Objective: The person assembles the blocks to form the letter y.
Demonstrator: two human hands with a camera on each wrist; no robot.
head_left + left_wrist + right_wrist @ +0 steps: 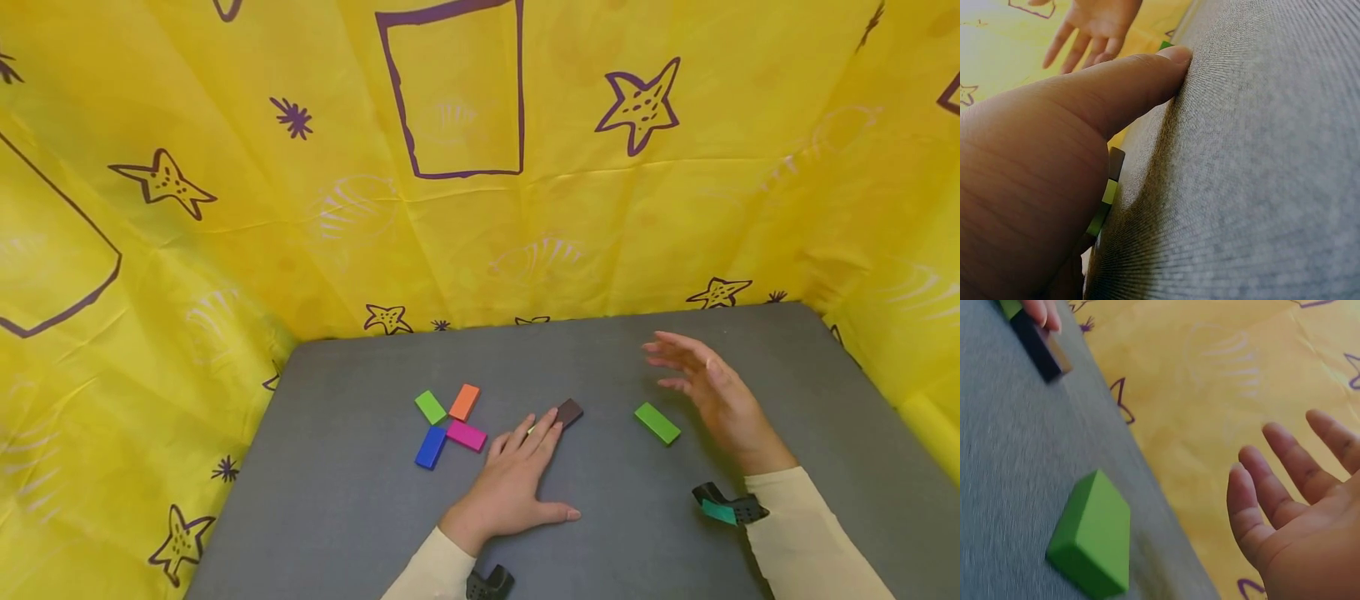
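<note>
Dark block (pixel 571 412) partly beneath outstretched left hand (pixel 516 483).

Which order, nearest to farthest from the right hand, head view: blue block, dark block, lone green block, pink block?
1. Lone green block: just left of the right hand.
2. Dark block: by the left hand.
3. Pink block: farther left.
4. Blue block: farthest left of these.

The person over there wears a plain pale-cream left sleeve (pixel 435 568) and a matching right sleeve (pixel 806 533), each ending at the wrist. By the left cuff I see a small curved black mount (pixel 491 582); its black counterpart (pixel 750 508) on the right shows tiny dots and a flat teal patch (pixel 718 512).
</note>
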